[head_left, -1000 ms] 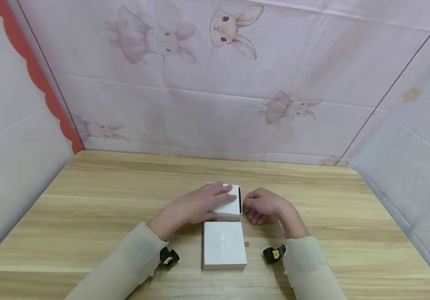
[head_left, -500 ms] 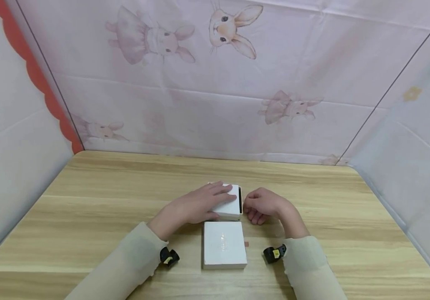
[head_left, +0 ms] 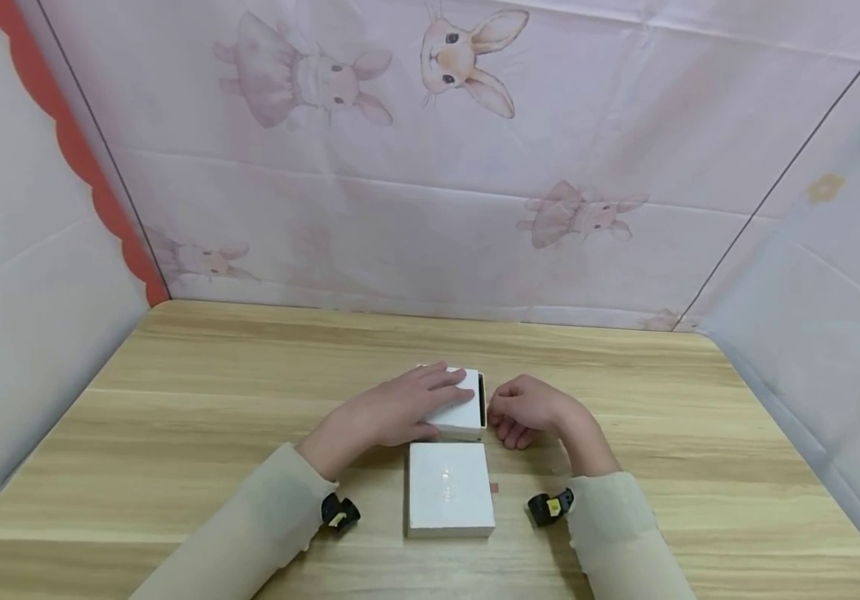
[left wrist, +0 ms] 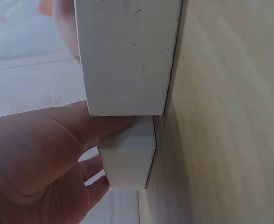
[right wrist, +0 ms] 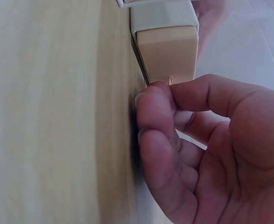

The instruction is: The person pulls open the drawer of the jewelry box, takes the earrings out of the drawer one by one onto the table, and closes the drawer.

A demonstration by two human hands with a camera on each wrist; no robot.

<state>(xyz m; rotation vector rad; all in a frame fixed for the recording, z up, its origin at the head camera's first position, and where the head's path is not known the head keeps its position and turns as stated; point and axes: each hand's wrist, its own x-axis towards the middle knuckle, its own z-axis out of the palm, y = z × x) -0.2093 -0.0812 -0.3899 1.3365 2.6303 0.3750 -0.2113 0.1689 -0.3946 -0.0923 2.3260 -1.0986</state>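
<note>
A white drawer box (head_left: 454, 418) lies at the middle of the table, its inner drawer (right wrist: 167, 53) slid slightly out of the right end. My left hand (head_left: 400, 408) holds this box, fingers spread over the lid and thumb along its near side. At the drawer end, my right hand (head_left: 531, 411) has thumb and forefinger pinched together at a small pull tab (right wrist: 171, 80), mostly hidden by the fingertips; its other fingers are curled. Directly in front sits a second white box (head_left: 448, 492) with faint lettering on top and a small reddish tab (head_left: 494, 488) at its right side.
Both boxes rest on a wood-grain table (head_left: 212, 375). A pale fabric backdrop (head_left: 415, 233) with printed rabbits rises behind the table's far edge, with further panels at left and right. Black wrist cameras (head_left: 550, 507) sit near the sleeve cuffs.
</note>
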